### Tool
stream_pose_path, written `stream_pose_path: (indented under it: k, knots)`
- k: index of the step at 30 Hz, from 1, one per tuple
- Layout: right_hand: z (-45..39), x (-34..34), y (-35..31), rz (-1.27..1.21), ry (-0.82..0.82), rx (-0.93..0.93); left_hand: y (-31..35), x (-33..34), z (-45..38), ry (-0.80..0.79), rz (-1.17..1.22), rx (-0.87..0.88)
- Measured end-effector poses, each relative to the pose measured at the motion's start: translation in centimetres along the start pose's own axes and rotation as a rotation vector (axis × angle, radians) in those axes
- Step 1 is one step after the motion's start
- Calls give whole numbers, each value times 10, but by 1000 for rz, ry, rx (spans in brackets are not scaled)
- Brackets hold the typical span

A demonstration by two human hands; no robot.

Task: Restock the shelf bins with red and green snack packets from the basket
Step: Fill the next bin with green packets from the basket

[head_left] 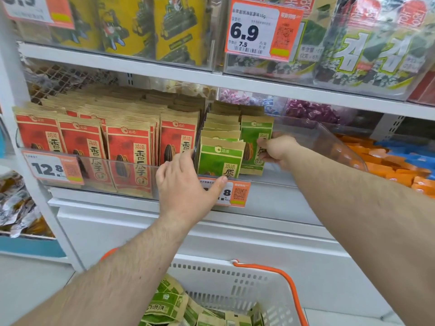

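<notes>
Green packet [253, 143] held upright in the clear bin [315, 137], long axis vertical, printed face toward the camera, top seal up. It stands at the right of the green row, just beside the front green packet [220, 158], which also stands upright and faces out. More green packets file back behind that one, tops stepped upward toward the rear.

Right hand [275, 149] pinches the held packet at its right edge, fingers curled round it, thumb on the printed face.

Left hand [186, 184] rests on the bin front, fingers fairly straight. Thumb lies along the price tag [237, 192] below the front green packet; fingertips reach the dark divider [200, 137] between green and red sections. It grips nothing.

Left of the divider: red packets [129, 151] in several tight rows, all upright, faces forward, behind the clear front lip. A second price tag [53, 169] reading 12.8 is clipped at the far left.

Below, a white basket [235, 281] with an orange handle [282, 281] holds green packets [169, 300] lying flat and jumbled, at mixed angles.

Upper shelf: a 6.9 tag [261, 29] and seaweed packs [367, 52].
</notes>
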State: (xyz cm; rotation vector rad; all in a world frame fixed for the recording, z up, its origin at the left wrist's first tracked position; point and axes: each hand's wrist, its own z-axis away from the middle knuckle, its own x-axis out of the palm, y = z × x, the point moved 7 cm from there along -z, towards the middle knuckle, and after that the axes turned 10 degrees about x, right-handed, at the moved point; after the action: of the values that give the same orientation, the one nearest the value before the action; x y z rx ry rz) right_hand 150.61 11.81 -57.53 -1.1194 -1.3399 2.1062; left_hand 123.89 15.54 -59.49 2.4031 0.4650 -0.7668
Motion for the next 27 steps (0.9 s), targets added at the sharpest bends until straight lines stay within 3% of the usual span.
stream_pose_path:
  k: [6, 14, 21, 27]
  knots:
    - [-14, 8, 8, 88, 126, 31, -1, 3, 0, -1, -5, -1]
    - [-14, 26, 11, 329, 71, 25, -2, 5, 0, -6, -4, 3]
    - [-4, 27, 1, 469, 139, -25, -2, 5, -1, 12, 3, -12]
    - [-4, 26, 2, 481, 132, -25, -1, 4, -1, 17, 15, -16]
